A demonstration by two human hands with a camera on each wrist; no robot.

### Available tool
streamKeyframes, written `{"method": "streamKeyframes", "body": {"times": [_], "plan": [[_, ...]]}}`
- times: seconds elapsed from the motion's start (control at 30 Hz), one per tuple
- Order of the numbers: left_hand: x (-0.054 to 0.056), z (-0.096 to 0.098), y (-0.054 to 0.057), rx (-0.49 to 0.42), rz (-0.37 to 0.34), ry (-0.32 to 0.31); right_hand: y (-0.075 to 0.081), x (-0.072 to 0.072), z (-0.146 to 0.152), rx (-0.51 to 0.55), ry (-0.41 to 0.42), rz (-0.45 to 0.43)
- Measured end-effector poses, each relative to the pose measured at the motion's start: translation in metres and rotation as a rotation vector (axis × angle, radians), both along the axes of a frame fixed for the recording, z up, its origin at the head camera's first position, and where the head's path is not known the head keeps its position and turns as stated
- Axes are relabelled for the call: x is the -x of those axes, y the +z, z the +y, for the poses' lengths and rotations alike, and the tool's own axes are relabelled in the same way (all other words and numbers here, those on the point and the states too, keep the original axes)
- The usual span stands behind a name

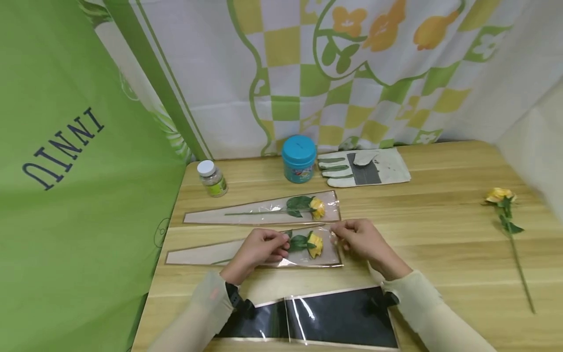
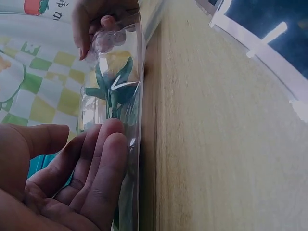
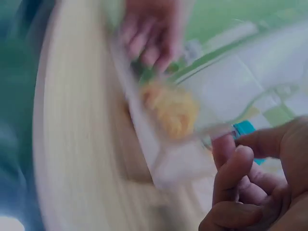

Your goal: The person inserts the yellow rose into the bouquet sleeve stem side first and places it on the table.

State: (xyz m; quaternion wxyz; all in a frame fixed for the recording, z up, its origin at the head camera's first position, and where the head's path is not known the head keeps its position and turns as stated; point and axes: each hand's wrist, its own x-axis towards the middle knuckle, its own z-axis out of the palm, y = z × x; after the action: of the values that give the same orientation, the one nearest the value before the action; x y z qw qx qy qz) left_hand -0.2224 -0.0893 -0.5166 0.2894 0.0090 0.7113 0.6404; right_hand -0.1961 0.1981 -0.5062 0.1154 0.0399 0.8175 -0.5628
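A yellow artificial rose (image 1: 314,245) with green leaves lies inside a clear, brown-edged flower sleeve (image 1: 193,255). My right hand (image 1: 362,239) pinches the upper corner of the sleeve's wide end between thumb and index finger. In the right wrist view that edge of the sleeve runs up to the fingertips (image 3: 224,144). My left hand (image 1: 264,248) is over the sleeve beside the leaves. Its fingers (image 2: 108,163) lie extended against the film along the stem, with the thumb held apart from them. Part of the stem is hidden behind this hand.
Behind lies another sleeved yellow rose (image 1: 317,208). A blue tub (image 1: 299,161), a white-capped jar (image 1: 213,180) and a work glove (image 1: 378,167) stand or lie at the back. Black-looking sleeves (image 1: 343,318) lie in front. A loose yellow rose (image 1: 501,195) is at the right.
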Motion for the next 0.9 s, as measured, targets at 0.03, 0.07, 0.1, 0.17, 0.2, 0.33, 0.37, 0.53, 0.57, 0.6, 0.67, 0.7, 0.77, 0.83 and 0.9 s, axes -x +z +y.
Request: {"method": "streamKeyframes", "body": {"times": [0.03, 0.07, 0.1, 0.17, 0.2, 0.33, 0.37, 0.53, 0.57, 0.6, 0.67, 0.7, 0.77, 0.83, 0.9], "plan": [[-0.001, 0.0, 0.0, -0.004, 0.0, -0.004, -0.002, -0.002, 0.003, 0.081, -0.031, -0.049], [-0.002, 0.0, -0.001, -0.004, 0.0, -0.004, -0.003, -0.003, 0.004, 0.147, -0.055, -0.083], [-0.004, -0.002, -0.001, -0.002, 0.002, 0.001, -0.005, -0.005, 0.005, 0.191, -0.068, -0.101], [-0.009, -0.007, -0.001, 0.01, 0.014, 0.022, -0.008, -0.008, 0.006, 0.223, -0.068, -0.104], [-0.013, -0.009, -0.001, 0.012, 0.027, 0.035, -0.01, -0.01, 0.006, 0.223, -0.059, -0.095], [-0.031, -0.016, 0.007, 0.028, 0.134, 0.03, -0.011, -0.023, 0.014, 0.167, -0.016, -0.051], [-0.035, -0.014, 0.009, 0.023, 0.169, -0.001, -0.011, -0.028, 0.019, 0.146, -0.011, -0.036], [-0.061, 0.012, 0.023, 0.042, 0.357, -0.333, -0.003, -0.064, 0.052, -0.04, 0.051, 0.092], [-0.068, 0.017, 0.025, 0.049, 0.389, -0.422, -0.002, -0.073, 0.057, -0.089, 0.082, 0.132], [-0.075, 0.022, 0.027, 0.072, 0.434, -0.521, 0.001, -0.082, 0.061, -0.13, 0.119, 0.168], [-0.089, 0.03, 0.028, 0.13, 0.511, -0.713, 0.005, -0.102, 0.067, -0.199, 0.206, 0.229], [-0.095, 0.032, 0.028, 0.162, 0.564, -0.801, 0.007, -0.111, 0.069, -0.224, 0.248, 0.256], [-0.103, 0.035, 0.026, 0.243, 0.704, -0.933, 0.009, -0.128, 0.073, -0.254, 0.311, 0.297], [-0.106, 0.035, 0.023, 0.309, 0.824, -0.987, 0.007, -0.14, 0.076, -0.284, 0.342, 0.343], [-0.105, 0.034, 0.021, 0.362, 0.926, -0.969, 0.003, -0.147, 0.075, -0.324, 0.329, 0.4]]}}
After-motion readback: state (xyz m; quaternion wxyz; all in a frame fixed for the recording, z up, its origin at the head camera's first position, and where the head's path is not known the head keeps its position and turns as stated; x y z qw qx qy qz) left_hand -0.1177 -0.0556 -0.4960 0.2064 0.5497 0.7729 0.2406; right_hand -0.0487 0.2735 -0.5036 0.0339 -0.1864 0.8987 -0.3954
